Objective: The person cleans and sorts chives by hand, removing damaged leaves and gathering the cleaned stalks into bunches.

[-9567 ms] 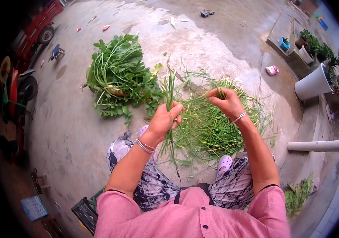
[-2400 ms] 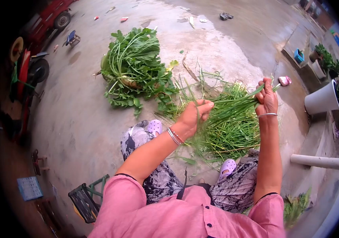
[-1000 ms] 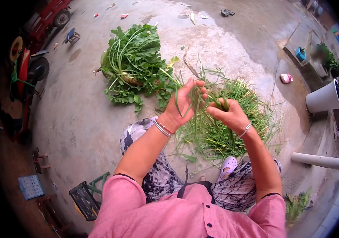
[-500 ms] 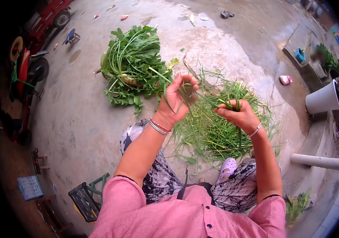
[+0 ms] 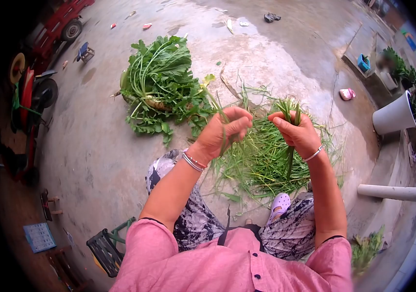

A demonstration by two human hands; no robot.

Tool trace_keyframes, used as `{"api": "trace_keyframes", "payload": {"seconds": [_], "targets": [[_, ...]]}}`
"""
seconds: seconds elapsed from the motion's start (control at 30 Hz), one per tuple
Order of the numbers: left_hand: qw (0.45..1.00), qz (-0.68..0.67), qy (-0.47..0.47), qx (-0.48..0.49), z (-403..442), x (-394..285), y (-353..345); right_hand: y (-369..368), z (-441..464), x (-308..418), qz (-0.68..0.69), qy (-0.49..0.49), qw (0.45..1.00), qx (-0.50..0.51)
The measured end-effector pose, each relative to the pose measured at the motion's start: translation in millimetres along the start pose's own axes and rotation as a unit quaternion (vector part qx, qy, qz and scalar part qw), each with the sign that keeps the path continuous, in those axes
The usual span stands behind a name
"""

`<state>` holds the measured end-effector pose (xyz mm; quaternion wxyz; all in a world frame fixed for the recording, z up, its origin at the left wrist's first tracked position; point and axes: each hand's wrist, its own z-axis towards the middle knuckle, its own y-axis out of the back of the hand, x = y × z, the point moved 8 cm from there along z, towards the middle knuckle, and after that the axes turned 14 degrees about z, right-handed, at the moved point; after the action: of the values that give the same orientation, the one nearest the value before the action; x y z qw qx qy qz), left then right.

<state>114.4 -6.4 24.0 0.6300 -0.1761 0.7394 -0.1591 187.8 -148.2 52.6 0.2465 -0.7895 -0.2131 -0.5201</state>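
Note:
My right hand (image 5: pixel 299 130) is closed round a small bunch of chive-like green stalks (image 5: pixel 288 107). Their ends stick out above the thumb and hang down below the fist. To its left, my left hand (image 5: pixel 223 131) has its fingers curled, slightly smeared by motion, with a few thin green blades (image 5: pixel 224 144) in it. A gap separates the two hands. Beneath them a loose heap of the same long stalks (image 5: pixel 271 168) lies on the concrete. Beyond my left hand is a pile of large leafy greens (image 5: pixel 164 73) with a thick pale root partly showing.
A purple clog (image 5: pixel 280 203) is on my foot by the heap. At the right stand a white bucket (image 5: pixel 394 117) and a white pipe (image 5: pixel 390 192). A folding stool (image 5: pixel 106 250) is at lower left; a red vehicle (image 5: pixel 54 29) is at upper left.
My left hand has turned, its fingers curling inward, and sits slightly lower. The blades stretched between the hands no longer show. My right hand has risen slightly and its bunch stands more upright.

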Motion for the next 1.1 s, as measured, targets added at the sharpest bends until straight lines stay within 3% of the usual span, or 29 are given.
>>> {"api": "trace_keyframes", "payload": {"seconds": [0.03,0.1,0.17,0.23,0.27,0.33,0.43,0.53,0.6,0.77,0.83,0.97,1.1], "targets": [[1.0,0.0,0.001,0.0,0.8,2.0,-1.1,-2.3,-1.2,2.2,0.008,0.005,1.0,0.005],[0.987,0.153,0.01,-0.039,2.7,8.8,5.4,-7.9,-2.6,4.0,0.015,0.009,1.0,0.009],[0.985,0.166,0.006,-0.054,5.6,14.8,6.4,-13.2,-3.3,4.5,-0.031,0.015,0.999,-0.011],[0.941,0.325,-0.036,-0.09,6.4,9.5,9.3,-20.9,-3.5,-1.5,-0.047,0.001,0.999,-0.02],[0.941,0.325,-0.035,-0.09,9.1,16.5,12.4,-30.4,-2.8,-3.9,-0.067,0.02,0.998,0.009],[0.883,0.441,-0.106,-0.12,11.4,12.8,14.1,-46.8,-4.2,-10.4,-0.06,0.039,0.997,0.042],[0.891,0.423,-0.1,-0.131,8.4,13.3,11.0,-45.6,4.6,-25.4,-0.126,0.052,0.99,0.031],[0.865,0.474,-0.116,-0.121,6.6,1.4,3.2,-25.9,7.0,-13.7,-0.038,0.035,0.999,-0.01],[0.879,0.455,-0.079,-0.12,9.7,10.4,12.8,-10.8,8.7,-13.4,0.114,-0.012,0.993,-0.035],[0.93,0.351,-0.028,-0.104,11.8,18.6,23.1,19.0,9.1,-5.8,0.239,-0.039,0.97,0.028],[0.955,0.269,0.053,-0.118,6.9,22.4,28.1,29.3,8.3,1.1,0.317,-0.02,0.948,0.027],[0.977,0.146,0.085,-0.13,5.9,25.8,32.5,43.1,6.9,8.9,0.331,0.007,0.944,0.014],[0.993,0.027,0.076,-0.085,8.4,23.5,30.3,47.5,5.7,10.2,0.34,0.026,0.94,0.013]]}}
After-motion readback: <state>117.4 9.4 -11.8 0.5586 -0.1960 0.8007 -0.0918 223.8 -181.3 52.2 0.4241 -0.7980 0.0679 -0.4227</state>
